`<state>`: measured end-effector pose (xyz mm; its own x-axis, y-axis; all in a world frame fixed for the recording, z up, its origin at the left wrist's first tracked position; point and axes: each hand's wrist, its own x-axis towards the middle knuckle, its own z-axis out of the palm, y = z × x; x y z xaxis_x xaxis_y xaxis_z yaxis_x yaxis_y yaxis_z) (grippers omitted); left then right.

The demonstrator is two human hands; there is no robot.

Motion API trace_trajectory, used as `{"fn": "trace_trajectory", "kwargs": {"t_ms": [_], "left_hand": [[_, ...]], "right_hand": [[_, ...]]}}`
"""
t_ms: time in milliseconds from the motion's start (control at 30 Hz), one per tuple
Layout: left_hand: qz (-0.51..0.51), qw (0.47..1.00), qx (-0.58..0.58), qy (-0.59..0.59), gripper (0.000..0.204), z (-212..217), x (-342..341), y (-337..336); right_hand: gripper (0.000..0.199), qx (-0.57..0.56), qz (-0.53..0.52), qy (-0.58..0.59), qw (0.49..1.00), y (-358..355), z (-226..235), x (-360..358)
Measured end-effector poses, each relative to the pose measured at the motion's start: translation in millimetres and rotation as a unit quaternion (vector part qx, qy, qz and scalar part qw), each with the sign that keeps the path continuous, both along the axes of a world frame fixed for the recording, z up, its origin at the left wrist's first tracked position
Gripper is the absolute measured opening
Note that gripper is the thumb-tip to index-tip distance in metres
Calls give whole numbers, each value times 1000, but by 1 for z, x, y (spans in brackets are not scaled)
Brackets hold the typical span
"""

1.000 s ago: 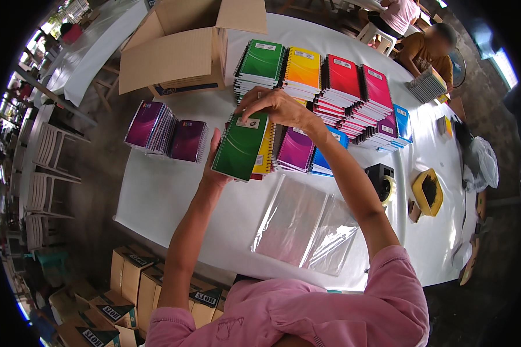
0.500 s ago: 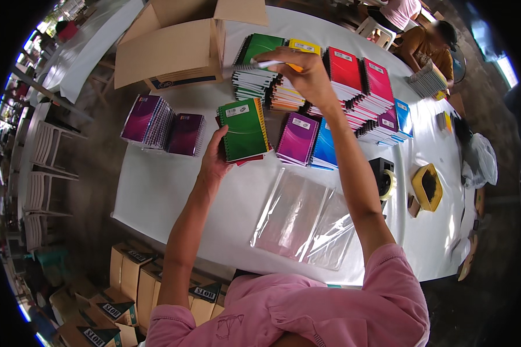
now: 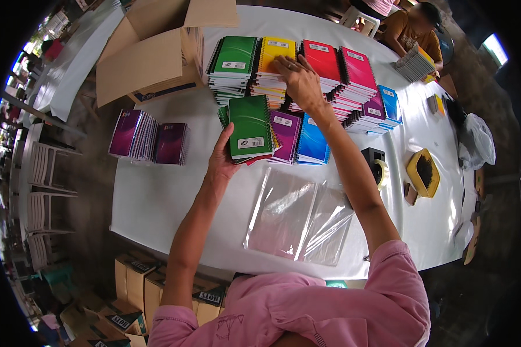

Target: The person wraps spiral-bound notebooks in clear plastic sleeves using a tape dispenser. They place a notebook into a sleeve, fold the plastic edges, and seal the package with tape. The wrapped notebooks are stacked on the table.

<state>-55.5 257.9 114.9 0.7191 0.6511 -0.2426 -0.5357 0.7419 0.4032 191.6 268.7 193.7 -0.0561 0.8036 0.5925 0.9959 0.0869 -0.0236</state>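
The left hand [image 3: 224,156] is closed around the lower left edge of a small bundle of spiral notebooks [image 3: 250,127], thumb on the green top cover and fingers hidden beneath; yellow and red edges peek out unevenly under it, above the white-covered table [image 3: 156,202]. The right hand [image 3: 302,84] has its fingers bent and partly spread, fingertips on the top cover of the yellow notebook stack [image 3: 269,49]; whether the thumb has caught an edge I cannot tell, and nothing looks lifted. For a clean pick here, I would peel up just 1 notebook by its free edge, clear of the wire coil, since neighbouring bindings could snag. The green notebook stack [image 3: 240,46] and red notebook stack [image 3: 321,58] stand close on either side, so a straight upward lift seems safer than a sideways drag. Firm left-thumb pressure should stop the fanned bundle slipping; squaring its edges and aligning its spirals would help too.
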Motion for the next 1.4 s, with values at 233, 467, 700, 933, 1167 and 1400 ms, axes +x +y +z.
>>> {"fn": "trace_trajectory", "kwargs": {"t_ms": [233,467,700,933,1167,1400], "left_hand": [[-67,991,-29,-111,69,-11,18,-3],[-8,998,-10,-55,53,-5,39,-12],[-56,995,-27,-83,51,-8,51,-11],[-90,988,-58,-110,64,-14,70,-23],[-113,987,-55,-99,60,-3,92,-45],[-95,989,-65,-95,62,-5,101,-54]], "right_hand": [[32,-30,100,49,993,-78,38,-44],[43,-22,-15,101,995,-72,37,4],[25,66,-24,-21,997,-58,18,62],[37,-105,358,370,851,-100,85,58],[39,66,165,314,933,-84,12,117],[60,-48,-380,244,891,-78,24,179]]}}
